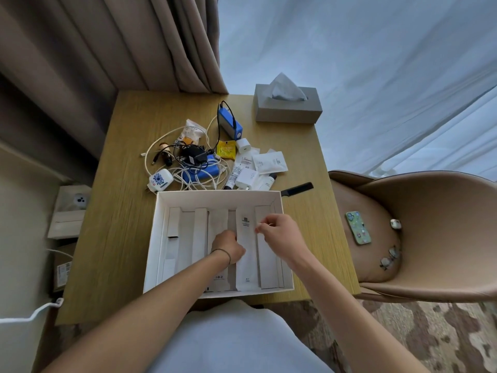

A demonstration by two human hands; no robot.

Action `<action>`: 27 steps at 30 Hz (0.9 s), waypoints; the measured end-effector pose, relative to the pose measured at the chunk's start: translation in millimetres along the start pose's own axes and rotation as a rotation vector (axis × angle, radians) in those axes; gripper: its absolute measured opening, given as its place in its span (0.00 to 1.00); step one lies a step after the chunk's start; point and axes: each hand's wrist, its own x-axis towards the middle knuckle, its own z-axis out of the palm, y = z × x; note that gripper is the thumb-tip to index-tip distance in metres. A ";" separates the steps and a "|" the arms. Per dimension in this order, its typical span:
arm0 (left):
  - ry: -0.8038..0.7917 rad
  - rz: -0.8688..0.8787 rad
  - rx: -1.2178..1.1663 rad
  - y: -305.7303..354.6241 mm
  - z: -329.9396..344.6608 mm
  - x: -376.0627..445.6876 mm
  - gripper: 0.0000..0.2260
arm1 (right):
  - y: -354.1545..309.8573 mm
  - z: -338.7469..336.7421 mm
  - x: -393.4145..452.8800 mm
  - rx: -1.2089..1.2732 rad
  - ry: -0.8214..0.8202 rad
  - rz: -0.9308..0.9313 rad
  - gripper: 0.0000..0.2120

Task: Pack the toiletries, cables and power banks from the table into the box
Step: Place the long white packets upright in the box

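An open white box (161, 232) sits at the near edge of the wooden table (118, 216). Inside it lie long white paper-wrapped packets side by side. My left hand (228, 246) rests inside the box with its fingers curled down against a packet; what it grips is hidden. My right hand (279, 230) pinches the edge of a long white packet (246, 254) in the box. Behind the box lies a pile: white cables (199, 179), a black adapter (192, 156), a blue power bank (230, 122), a second blue power bank (207, 173), white chargers (161, 180), sachets (270, 162) and a tube (234, 176).
A grey tissue box (287, 106) stands at the table's far right corner. A black comb (297, 188) lies just behind the box's right corner. A tan chair (419, 232) to the right holds a phone (358, 227), glasses and an earbud case. Curtains hang behind.
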 end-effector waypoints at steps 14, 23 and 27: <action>0.023 0.154 0.570 9.6 -5.0 -2.1 0.14 | -10.8 -17.4 17.6 0.055 0.048 -0.066 0.08; 0.275 0.348 0.392 27.9 -69.4 -52.8 0.09 | -29.7 -54.5 73.3 0.142 0.149 -0.134 0.09; 0.386 0.558 0.260 57.1 -110.2 -62.1 0.05 | -33.3 -62.1 118.3 0.095 0.137 -0.126 0.10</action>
